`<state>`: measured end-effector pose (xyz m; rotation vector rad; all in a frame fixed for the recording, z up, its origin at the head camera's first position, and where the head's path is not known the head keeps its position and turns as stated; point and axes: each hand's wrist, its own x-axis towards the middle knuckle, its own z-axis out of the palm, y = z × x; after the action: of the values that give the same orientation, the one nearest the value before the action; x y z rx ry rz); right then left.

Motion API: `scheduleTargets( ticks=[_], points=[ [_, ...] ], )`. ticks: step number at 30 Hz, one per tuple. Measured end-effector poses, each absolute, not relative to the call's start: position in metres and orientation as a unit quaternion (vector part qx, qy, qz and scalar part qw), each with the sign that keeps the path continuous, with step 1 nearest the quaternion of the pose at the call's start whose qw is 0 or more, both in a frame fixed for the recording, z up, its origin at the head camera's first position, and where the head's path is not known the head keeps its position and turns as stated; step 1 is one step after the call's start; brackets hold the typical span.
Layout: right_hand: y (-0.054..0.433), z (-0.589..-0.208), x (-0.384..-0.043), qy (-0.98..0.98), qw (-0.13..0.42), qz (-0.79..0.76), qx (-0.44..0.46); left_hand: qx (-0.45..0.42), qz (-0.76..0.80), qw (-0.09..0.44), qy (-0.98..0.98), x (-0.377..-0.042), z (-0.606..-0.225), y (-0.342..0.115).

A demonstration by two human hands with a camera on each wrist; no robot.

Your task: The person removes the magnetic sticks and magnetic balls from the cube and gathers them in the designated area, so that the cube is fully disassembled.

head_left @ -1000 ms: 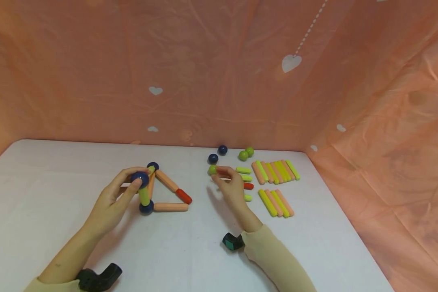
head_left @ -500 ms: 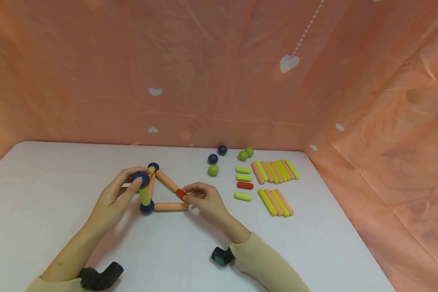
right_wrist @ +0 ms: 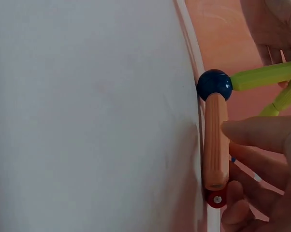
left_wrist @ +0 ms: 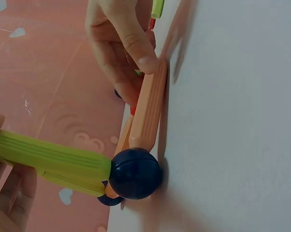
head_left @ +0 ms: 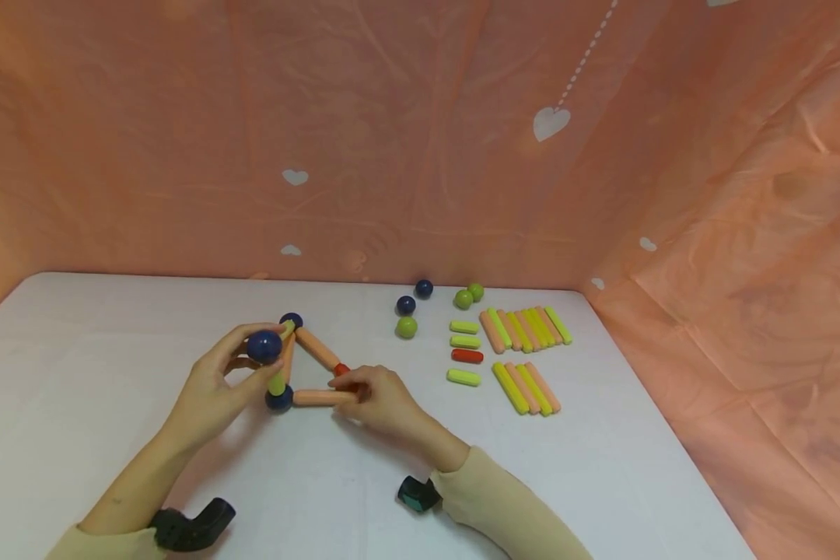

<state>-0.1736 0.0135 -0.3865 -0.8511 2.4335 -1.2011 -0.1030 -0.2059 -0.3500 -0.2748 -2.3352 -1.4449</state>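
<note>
A small frame of magnetic rods and dark blue balls stands on the white table. My left hand (head_left: 210, 389) grips its raised top, fingers and thumb around the green rods (left_wrist: 53, 152) beneath the top blue ball (head_left: 264, 347). Those green rods slope down to two lower balls, one being the near blue ball (left_wrist: 136, 174). From it an orange rod (right_wrist: 216, 145) lies toward the right. My right hand (head_left: 385, 404) pinches that rod's free end, thumb on its side, its other fingers behind at the red rod (right_wrist: 217, 199). Another orange rod (head_left: 317, 348) runs to the red rod.
Right of centre lie loose blue balls (head_left: 406, 306) and green balls (head_left: 407, 327). Beyond them are short green rods (head_left: 464, 376), a short red rod (head_left: 467, 355) and two rows of longer yellow and orange rods (head_left: 526, 389). An orange cloth (head_left: 420, 155) hangs behind the table.
My right hand has come left from near the green ball to the red rod, then onto the near orange rod's end. The left hand keeps its grip, with little movement.
</note>
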Motion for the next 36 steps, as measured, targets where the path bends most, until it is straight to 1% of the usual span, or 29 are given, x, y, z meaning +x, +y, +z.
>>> scheduleTargets(
  ticks=[6,11,18,25,33,36],
  points=[
    [0.01,-0.384,-0.171,0.867,0.115,-0.332,-0.354,-0.101,-0.504,0.197,-0.835,-0.105,-0.352,-0.209],
    [0.012,-0.381,-0.167,0.874,0.105,-0.264,-0.395,-0.106,-0.501,0.201,-0.835,-0.104,-0.351,-0.209],
    [0.017,-0.381,-0.166,0.87,0.086,-0.249,-0.418,-0.102,-0.496,0.198,-0.839,-0.104,-0.351,-0.207],
    [0.023,-0.382,-0.168,0.867,0.07,-0.242,-0.431,-0.111,-0.502,0.181,-0.838,-0.103,-0.35,-0.203],
    [0.028,-0.382,-0.168,0.858,0.078,-0.259,-0.437,-0.131,-0.502,0.203,-0.83,-0.104,-0.351,-0.198],
    [0.031,-0.379,-0.166,0.856,0.095,-0.264,-0.433,-0.124,-0.499,0.212,-0.831,-0.104,-0.352,-0.197]
  ],
)
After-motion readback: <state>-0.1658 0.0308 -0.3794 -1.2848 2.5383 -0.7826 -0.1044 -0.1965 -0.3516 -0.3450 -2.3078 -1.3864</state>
